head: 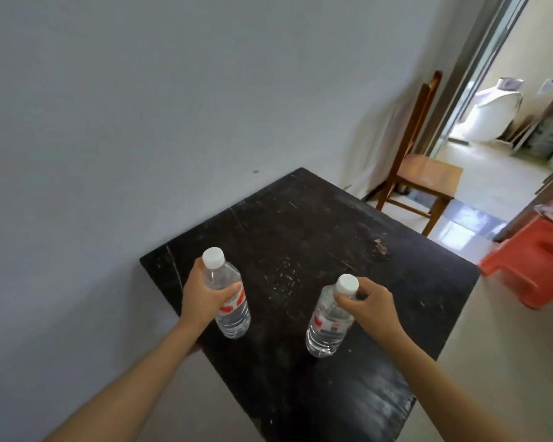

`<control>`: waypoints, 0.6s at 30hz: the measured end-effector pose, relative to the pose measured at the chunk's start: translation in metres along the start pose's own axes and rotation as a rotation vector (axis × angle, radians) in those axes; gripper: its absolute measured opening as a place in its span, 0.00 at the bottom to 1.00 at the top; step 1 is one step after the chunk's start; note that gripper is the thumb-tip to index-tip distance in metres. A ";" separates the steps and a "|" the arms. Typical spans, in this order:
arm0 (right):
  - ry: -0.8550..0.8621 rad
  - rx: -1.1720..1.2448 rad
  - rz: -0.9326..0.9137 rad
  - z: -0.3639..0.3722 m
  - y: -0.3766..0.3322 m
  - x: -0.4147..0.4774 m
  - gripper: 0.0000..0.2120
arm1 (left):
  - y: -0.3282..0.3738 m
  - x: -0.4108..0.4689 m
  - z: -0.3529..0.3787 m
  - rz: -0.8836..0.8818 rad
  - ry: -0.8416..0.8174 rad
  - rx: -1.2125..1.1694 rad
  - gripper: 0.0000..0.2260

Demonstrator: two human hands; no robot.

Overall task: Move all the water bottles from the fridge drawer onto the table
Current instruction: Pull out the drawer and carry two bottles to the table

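Two clear plastic water bottles with white screw caps are over the black, scratched table top [300,224], one in each of the person's hands. The left bottle [229,301] leans with its cap towards the wall, and the left hand [203,296] grips it around the upper body from the wall side, fingers curled across the label and thumb behind. The right bottle [329,320] leans the other way, its cap tipped to the right. The right hand [369,309] pinches it high up by the neck, just under the cap, with thumb and fingertips closed on it. Both bases are low over the near half of the table, well apart from each other; whether they touch the surface cannot be told. The left bottle's label is red and white. The right one shows red, white and a small dark blue patch, and the writing on both is too blurred to read. A pale grey wall [141,106] runs along the table's left edge. Beyond the far corner stands a brown wooden chair [428,173] against the wall, and an orange-red plastic stool [530,266] sits on the light floor to the right.
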State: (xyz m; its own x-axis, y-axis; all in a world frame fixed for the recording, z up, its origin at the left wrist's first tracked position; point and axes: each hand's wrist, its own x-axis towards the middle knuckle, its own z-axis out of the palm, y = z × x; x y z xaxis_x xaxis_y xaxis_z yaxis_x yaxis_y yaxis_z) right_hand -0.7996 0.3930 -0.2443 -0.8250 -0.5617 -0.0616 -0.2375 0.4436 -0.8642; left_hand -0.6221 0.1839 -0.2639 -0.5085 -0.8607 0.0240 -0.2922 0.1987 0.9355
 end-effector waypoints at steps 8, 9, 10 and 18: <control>-0.038 -0.042 -0.094 0.038 -0.039 0.000 0.12 | -0.006 0.033 -0.037 0.052 0.101 -0.004 0.25; -0.044 -0.055 -0.110 0.041 -0.043 0.002 0.12 | -0.005 0.037 -0.040 0.067 0.106 -0.010 0.25; -0.041 -0.061 -0.111 0.047 -0.048 0.003 0.12 | -0.006 0.041 -0.046 0.075 0.106 -0.011 0.24; -0.071 -0.095 -0.088 0.113 -0.087 0.045 0.15 | -0.030 0.110 -0.096 0.061 0.066 0.020 0.25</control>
State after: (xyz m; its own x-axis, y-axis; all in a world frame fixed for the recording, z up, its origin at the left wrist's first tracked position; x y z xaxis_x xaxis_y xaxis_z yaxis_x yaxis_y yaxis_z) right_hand -0.7582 0.2505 -0.2286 -0.7613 -0.6478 -0.0263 -0.3573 0.4531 -0.8167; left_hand -0.5917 0.0385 -0.2552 -0.4714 -0.8757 0.1042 -0.2792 0.2602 0.9243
